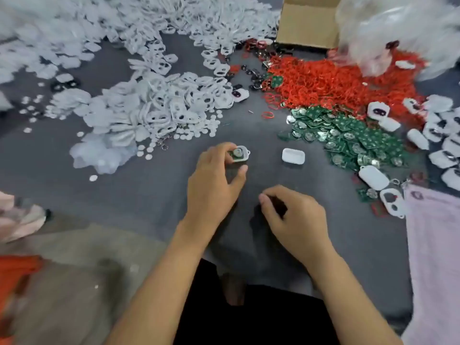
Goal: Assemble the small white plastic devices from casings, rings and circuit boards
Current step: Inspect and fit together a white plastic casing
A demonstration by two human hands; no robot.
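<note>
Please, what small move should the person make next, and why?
Probably the right hand should reach for the white cover lying alone on the grey cloth. The left hand holds an open casing with a board inside, and no cover is on it yet.

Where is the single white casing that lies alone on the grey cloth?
In the head view, the white casing lies right of the left hand, just left of the green circuit boards.
</note>
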